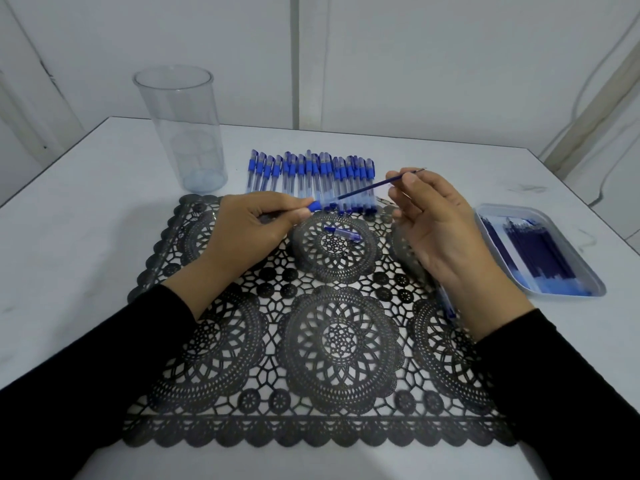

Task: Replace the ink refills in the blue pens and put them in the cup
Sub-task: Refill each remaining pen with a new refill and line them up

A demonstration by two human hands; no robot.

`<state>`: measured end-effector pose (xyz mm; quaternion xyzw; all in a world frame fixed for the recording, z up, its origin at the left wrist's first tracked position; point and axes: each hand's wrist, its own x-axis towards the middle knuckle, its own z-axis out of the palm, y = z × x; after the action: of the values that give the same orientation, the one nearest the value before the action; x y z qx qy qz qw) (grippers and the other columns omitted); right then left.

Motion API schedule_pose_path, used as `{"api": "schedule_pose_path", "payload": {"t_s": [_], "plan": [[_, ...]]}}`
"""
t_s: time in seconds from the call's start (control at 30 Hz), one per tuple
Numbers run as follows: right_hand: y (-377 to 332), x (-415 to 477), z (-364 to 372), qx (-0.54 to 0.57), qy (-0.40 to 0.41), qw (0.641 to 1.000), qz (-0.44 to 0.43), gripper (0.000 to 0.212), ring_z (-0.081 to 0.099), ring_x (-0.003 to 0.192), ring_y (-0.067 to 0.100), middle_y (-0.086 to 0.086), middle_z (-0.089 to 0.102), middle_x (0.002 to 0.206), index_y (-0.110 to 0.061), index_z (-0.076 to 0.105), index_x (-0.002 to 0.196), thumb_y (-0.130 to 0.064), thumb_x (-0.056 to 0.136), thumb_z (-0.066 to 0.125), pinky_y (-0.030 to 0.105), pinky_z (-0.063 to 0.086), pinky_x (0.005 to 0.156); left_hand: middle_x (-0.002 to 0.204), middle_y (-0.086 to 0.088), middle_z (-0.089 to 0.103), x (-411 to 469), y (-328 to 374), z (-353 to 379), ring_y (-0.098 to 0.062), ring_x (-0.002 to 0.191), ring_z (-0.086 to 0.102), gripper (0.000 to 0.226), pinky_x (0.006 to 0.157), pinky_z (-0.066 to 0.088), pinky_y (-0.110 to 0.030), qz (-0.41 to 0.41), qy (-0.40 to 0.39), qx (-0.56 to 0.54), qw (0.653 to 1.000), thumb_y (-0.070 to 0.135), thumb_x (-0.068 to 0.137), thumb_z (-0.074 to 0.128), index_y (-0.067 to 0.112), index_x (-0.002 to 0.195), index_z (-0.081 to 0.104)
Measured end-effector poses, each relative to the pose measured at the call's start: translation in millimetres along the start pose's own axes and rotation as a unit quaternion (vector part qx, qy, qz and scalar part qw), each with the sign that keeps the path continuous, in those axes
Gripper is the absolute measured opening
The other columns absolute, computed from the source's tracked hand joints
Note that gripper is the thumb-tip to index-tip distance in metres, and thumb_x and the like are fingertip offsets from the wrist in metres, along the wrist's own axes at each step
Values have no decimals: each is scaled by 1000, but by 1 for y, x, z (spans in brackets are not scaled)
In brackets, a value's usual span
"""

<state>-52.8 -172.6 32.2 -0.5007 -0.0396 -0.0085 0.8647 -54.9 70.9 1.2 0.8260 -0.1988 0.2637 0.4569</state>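
My left hand (256, 225) grips a clear pen barrel (320, 205) with a blue end. A dark blue ink refill (372, 188) sticks out of the barrel toward the upper right, and my right hand (438, 230) pinches it near its metal tip. A row of several blue pens (311, 174) lies behind the hands. A small blue pen part (343, 233) lies on the black lace mat (311, 341). The tall clear cup (181, 129) stands at the back left with no pens in it.
A light blue tray (588, 278) holding several dark blue refills sits on the white table at the right. Another pen (446, 304) lies partly hidden under my right wrist. A wall stands close behind the table.
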Motion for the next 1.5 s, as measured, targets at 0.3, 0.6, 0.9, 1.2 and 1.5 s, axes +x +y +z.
{"api": "schedule_pose_path", "payload": {"t_s": [0.3,0.6,0.9,1.2,1.5], "plan": [[-31,-1,-12,-33,51,997,-43,6,58,66,7,3,71,94,-14,67,92,-10,90,64,20,40,58,91,12,73,10,17,21,0,78,70,22,68,54,-10,25,-7,-11,1000,14,86,75,12,108,75],[-72,-12,-63,-124,176,972,-93,11,51,69,8,0,70,94,-17,72,101,-19,91,68,19,38,61,98,7,71,30,34,68,2,82,69,24,72,55,-11,56,-26,-18,998,14,87,75,8,110,73],[-54,-13,-84,-547,190,815,-29,15,62,67,-7,-5,73,84,-13,78,95,-23,84,75,8,49,63,103,1,75,33,58,130,-5,93,69,22,91,50,-11,40,-38,-20,998,10,87,75,8,109,75],[-26,-11,-71,-755,160,635,-41,15,68,86,24,2,76,90,-22,79,92,-28,89,66,37,54,79,103,-1,75,34,55,139,-3,92,67,20,92,54,-21,45,-31,11,998,12,88,74,9,108,76],[-38,-15,-78,-679,158,712,-79,18,66,85,11,-4,76,94,-19,78,100,-30,90,67,26,52,82,105,0,75,34,61,139,-4,95,68,20,93,54,-23,54,-44,9,998,11,89,72,9,108,76]]}}
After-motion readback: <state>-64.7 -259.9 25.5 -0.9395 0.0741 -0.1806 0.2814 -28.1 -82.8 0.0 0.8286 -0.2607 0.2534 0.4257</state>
